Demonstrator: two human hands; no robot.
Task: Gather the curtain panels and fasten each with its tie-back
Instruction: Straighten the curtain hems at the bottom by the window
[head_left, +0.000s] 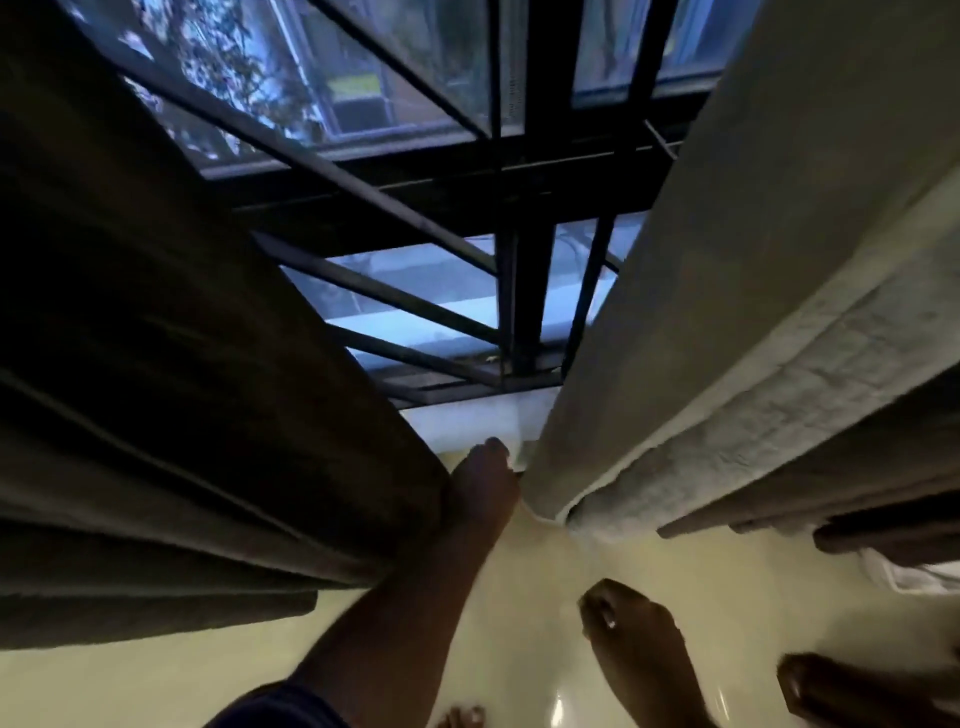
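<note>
Two curtain panels hang apart over a barred window. The left curtain panel (171, 415) is dark and pleated. The right curtain panel (727, 322) is lighter, with a pale textured lining along its edge. My left hand (483, 488) reaches forward to the inner edge of the left panel near its bottom and grips it, with the fingers tucked behind the fold. My right hand (821, 686) shows only as a dark blurred shape at the lower right, away from both panels. No tie-back is in view.
The window (415, 291) with black metal bars fills the gap between the panels. Below lies a glossy cream floor (519, 597). One bare foot (634, 649) stands on it, and toes of the other (460, 717) show at the bottom edge.
</note>
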